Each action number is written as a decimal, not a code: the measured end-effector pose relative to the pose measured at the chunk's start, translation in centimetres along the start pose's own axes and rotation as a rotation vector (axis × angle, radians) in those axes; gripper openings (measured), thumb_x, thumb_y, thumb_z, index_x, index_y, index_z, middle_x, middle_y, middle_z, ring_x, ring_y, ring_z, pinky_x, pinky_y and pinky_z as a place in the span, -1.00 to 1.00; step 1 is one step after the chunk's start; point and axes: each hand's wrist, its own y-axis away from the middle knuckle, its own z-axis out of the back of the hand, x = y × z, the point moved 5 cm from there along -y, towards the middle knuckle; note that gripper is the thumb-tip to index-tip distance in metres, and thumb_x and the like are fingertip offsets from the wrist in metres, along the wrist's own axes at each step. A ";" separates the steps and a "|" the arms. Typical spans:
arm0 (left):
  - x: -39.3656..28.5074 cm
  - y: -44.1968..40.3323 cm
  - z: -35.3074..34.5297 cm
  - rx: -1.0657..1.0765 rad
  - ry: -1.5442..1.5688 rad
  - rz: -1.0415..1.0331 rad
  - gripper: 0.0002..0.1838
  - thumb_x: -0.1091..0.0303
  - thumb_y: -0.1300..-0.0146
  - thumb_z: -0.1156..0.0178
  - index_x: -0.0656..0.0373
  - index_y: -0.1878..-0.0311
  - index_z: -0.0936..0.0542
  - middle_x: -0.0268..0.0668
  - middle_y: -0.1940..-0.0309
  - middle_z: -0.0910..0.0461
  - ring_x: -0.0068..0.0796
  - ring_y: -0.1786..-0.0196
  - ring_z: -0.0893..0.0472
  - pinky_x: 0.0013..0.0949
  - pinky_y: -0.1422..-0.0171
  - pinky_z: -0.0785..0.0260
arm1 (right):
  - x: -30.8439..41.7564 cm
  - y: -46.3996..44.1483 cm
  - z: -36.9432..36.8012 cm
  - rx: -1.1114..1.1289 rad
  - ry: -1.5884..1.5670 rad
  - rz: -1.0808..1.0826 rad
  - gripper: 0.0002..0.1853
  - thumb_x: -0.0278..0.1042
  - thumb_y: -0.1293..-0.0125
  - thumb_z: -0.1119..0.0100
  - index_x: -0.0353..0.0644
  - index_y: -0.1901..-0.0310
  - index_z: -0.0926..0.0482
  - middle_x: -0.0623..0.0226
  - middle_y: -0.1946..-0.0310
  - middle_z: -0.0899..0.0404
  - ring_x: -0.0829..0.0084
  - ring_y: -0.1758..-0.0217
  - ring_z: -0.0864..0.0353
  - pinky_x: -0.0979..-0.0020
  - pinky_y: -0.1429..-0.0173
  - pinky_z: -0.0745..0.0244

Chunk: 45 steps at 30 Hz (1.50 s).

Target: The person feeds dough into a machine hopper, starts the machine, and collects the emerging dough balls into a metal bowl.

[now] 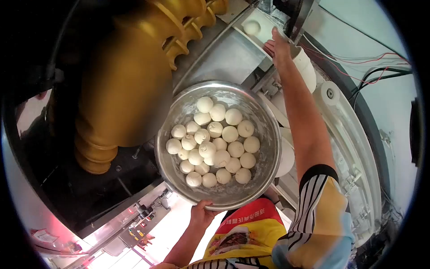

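A wide metal bowl [264, 179] holds several white dough balls [215, 130], heaped in its middle, with flour smeared on its inner wall. My left hand [204, 216] grips the near rim, thumb over the edge and fingers underneath. At the top, my right hand [278, 47] reaches beside a white chute [264, 39], its fingers apart and nothing seen in them. A single dough ball [251, 28] rests in that chute, a little to the left of my right fingertips.
Large yellow screw-shaped rollers [174, 31] belong to the machine at upper left. White rollers [329, 94] and a curved machine frame [358, 166] stand right of my arm. Red and black cables [376, 78] run along the wall. I wear a red and yellow apron [246, 228].
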 end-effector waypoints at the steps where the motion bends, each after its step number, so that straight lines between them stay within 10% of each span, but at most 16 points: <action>1: 0.0 -0.1 0.2 -0.008 0.001 0.010 -0.38 0.55 0.02 0.04 0.43 -0.16 -0.04 0.10 -0.11 -0.23 0.09 -0.13 -0.34 0.19 -0.12 -0.31 | 0.1 -0.2 0.1 -0.019 0.012 0.023 -0.22 0.13 -0.01 -0.24 -0.41 -0.07 -0.29 -0.01 0.06 -0.38 0.26 0.02 -0.41 0.32 -0.04 -0.36; 9: 0.0 -0.4 0.7 0.022 -0.010 -0.003 -0.37 0.55 0.00 0.04 0.45 -0.18 0.01 0.14 -0.11 -0.21 0.10 -0.13 -0.34 0.17 -0.15 -0.30 | 1.4 1.6 -0.7 0.039 0.179 0.287 -0.58 -0.13 -0.04 -0.28 -0.32 0.20 -0.51 0.27 0.22 -0.50 0.46 0.17 -0.44 0.44 0.00 -0.30; 14: -0.2 0.0 0.2 -0.010 -0.028 0.005 -0.38 0.55 0.00 0.04 0.45 -0.17 0.00 0.14 -0.10 -0.21 0.09 -0.10 -0.37 0.14 -0.15 -0.31 | 3.2 13.6 -6.1 0.755 0.254 0.271 -0.69 -0.20 -0.17 -0.13 -0.32 0.24 -0.52 0.34 0.32 -0.53 0.49 0.23 -0.49 0.48 0.06 -0.35; 21: -0.2 -0.3 0.4 0.030 -0.020 -0.020 -0.39 0.55 0.00 0.04 0.45 -0.16 -0.01 0.12 -0.08 -0.25 0.08 -0.09 -0.38 0.12 -0.12 -0.36 | 0.0 -0.9 0.2 0.026 -0.005 0.018 -0.41 -0.06 -0.17 -0.14 -0.42 -0.04 -0.30 0.01 0.05 -0.38 0.25 0.02 -0.45 0.34 -0.01 -0.46; 36: -0.2 -0.2 0.2 0.047 0.002 -0.001 -0.37 0.56 0.00 0.04 0.46 -0.17 0.01 0.16 -0.10 -0.23 0.10 -0.11 -0.36 0.17 -0.14 -0.30 | -0.4 -2.0 0.3 -0.004 -0.050 0.167 -0.40 -0.01 -0.06 -0.26 -0.42 0.06 -0.42 0.19 0.23 -0.50 0.41 0.12 -0.46 0.47 0.18 -0.43; 39: -0.2 -0.2 0.4 0.006 -0.010 0.000 -0.37 0.56 0.00 0.05 0.46 -0.17 0.01 0.16 -0.11 -0.22 0.10 -0.11 -0.36 0.17 -0.14 -0.31 | 0.0 -1.9 0.3 0.058 0.306 0.313 -0.59 -0.09 -0.06 -0.25 -0.26 0.19 -0.54 0.30 0.28 -0.52 0.51 0.22 -0.44 0.47 0.15 -0.39; 42: -0.4 0.0 0.1 -0.008 -0.036 -0.003 -0.37 0.57 0.00 0.05 0.46 -0.17 0.02 0.15 -0.12 -0.20 0.10 -0.13 -0.34 0.17 -0.15 -0.30 | 2.4 5.0 -2.3 0.176 0.019 0.215 -0.67 -0.12 -0.09 -0.23 -0.27 0.29 -0.57 0.35 0.38 -0.55 0.54 0.30 -0.44 0.48 0.16 -0.37; 45: -0.3 -0.4 0.2 0.006 -0.024 0.007 -0.36 0.57 0.01 0.06 0.45 -0.18 0.03 0.15 -0.12 -0.20 0.11 -0.15 -0.32 0.18 -0.16 -0.28 | 3.6 13.8 -7.0 0.850 0.383 0.388 -0.68 -0.12 -0.12 -0.19 -0.27 0.31 -0.57 0.37 0.42 -0.53 0.58 0.34 -0.44 0.51 0.25 -0.38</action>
